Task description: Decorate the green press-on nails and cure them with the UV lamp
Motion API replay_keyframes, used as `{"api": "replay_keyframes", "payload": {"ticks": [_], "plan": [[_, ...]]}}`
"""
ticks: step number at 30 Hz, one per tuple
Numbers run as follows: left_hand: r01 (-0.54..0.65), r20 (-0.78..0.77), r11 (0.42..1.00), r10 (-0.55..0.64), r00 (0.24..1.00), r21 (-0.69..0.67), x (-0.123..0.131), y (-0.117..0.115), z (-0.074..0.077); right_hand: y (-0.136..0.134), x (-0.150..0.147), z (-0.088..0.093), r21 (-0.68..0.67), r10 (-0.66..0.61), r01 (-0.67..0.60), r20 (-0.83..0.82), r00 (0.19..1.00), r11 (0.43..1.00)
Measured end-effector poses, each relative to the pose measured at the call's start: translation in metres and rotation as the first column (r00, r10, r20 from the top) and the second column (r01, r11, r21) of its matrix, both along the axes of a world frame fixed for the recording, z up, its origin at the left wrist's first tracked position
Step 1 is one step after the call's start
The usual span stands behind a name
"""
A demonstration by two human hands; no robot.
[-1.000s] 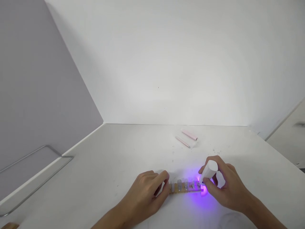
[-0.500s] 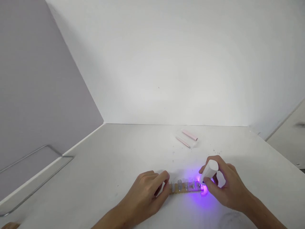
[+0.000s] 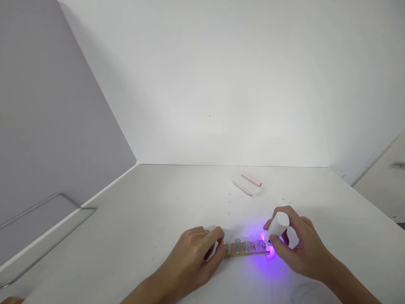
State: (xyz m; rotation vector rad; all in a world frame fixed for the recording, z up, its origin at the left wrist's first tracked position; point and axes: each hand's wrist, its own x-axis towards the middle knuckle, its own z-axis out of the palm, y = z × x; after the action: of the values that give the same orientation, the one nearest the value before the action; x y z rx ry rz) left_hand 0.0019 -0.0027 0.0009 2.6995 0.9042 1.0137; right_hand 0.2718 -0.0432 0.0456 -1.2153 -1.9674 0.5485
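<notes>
A short wooden strip [image 3: 245,250] with several clear nail tips on it lies on the white table [image 3: 158,219] near the front. My left hand [image 3: 194,259] rests beside the strip's left end, fingers curled, fingertips pinching that end. My right hand [image 3: 299,245] is wrapped round a small white lamp [image 3: 276,226], tilted down at the strip's right end. The lamp throws a violet glow [image 3: 267,251] over the right-hand tips.
Two pink stick-like items [image 3: 248,182] lie farther back on the table. A bent metal wire frame [image 3: 47,223] sits at the left by a grey side panel. A white wall closes the back. Another surface edge shows at far right [image 3: 386,185].
</notes>
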Motion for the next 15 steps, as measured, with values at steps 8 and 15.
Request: {"api": "replay_keyframes", "payload": {"ticks": [8,15], "plan": [[0.004,-0.003,1.000,-0.004,1.000,-0.002,0.0000,0.0007,-0.0011,0.0002,0.0007,-0.0010,0.017,0.000,-0.001,0.014,1.000,1.000],[0.004,-0.003,1.000,-0.004,1.000,0.000,0.0005,0.0007,0.0000,0.0001,0.0008,0.0003,0.020,-0.005,0.004,0.034,0.999,1.000]]}}
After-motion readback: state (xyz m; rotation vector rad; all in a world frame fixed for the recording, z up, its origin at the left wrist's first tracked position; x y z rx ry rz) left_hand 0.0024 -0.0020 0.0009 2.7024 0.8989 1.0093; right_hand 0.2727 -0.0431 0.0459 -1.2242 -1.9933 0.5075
